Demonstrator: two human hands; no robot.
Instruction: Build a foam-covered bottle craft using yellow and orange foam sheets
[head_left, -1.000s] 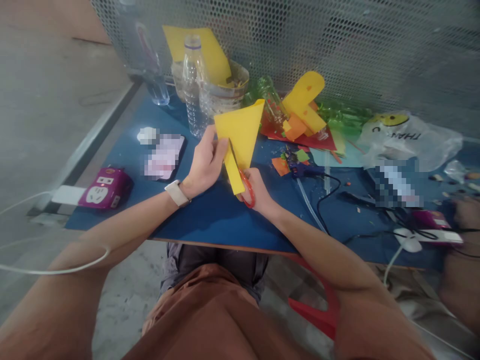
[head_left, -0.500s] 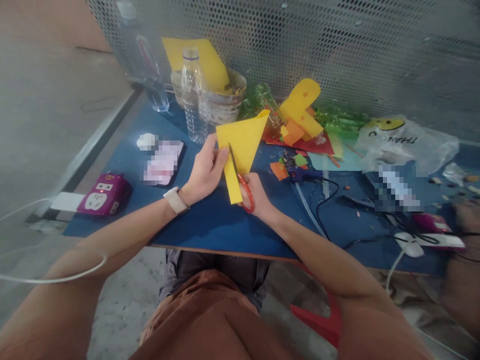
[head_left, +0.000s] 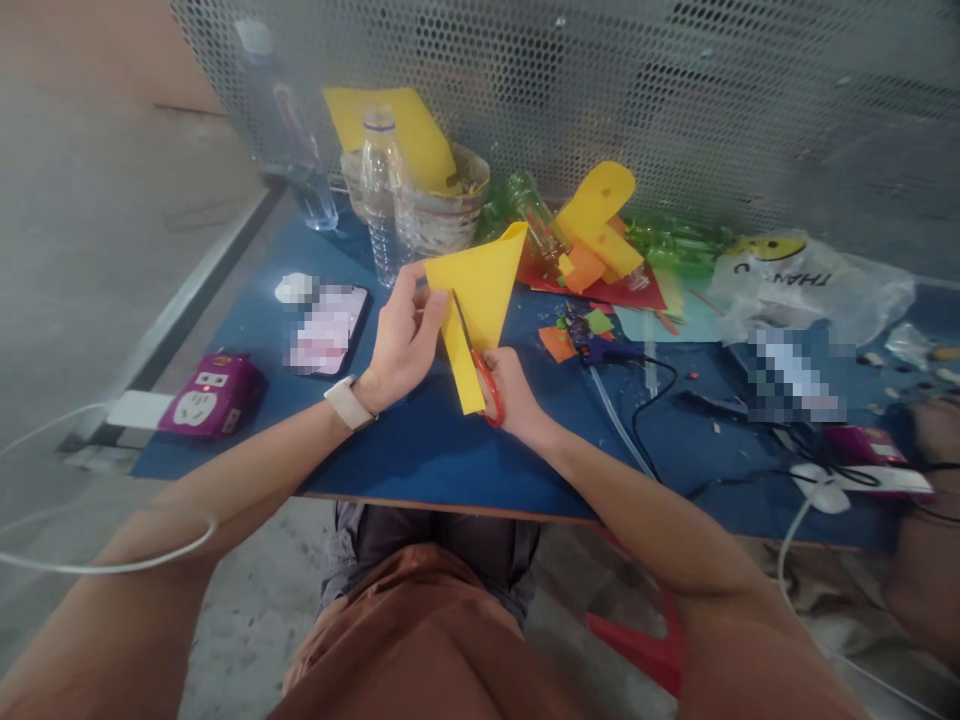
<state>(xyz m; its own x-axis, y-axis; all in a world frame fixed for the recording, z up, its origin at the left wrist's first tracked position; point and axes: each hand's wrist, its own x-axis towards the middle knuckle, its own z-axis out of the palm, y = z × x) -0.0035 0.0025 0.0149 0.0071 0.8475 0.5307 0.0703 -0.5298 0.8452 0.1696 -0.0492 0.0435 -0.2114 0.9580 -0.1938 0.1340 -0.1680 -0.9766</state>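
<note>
Between my hands, above the blue table, is a yellow sheet of craft paper (head_left: 487,285) with its top right corner curled over. My left hand (head_left: 409,335) pinches the sheet's left edge, thumb on top. In my right hand (head_left: 511,392) is a pair of scissors (head_left: 487,382) with orange-red handles; fingers are closed round the loops. The blades lie across the paper and point up and left, close to my left thumb. A narrow strip of the paper hangs down left of the blades.
Behind stand a clear bottle (head_left: 382,200) and a tub (head_left: 442,215) holding yellow paper. A phone (head_left: 326,330) and purple power socket (head_left: 210,395) are at left. At right are a glue gun (head_left: 611,348) with a black cord, paper scraps, green bottles (head_left: 679,245) and a plastic bag (head_left: 817,285).
The sheet and my left hand have shifted slightly left. The scissor blades have moved a little with them, and the strip's lower end sits slightly lower.
</note>
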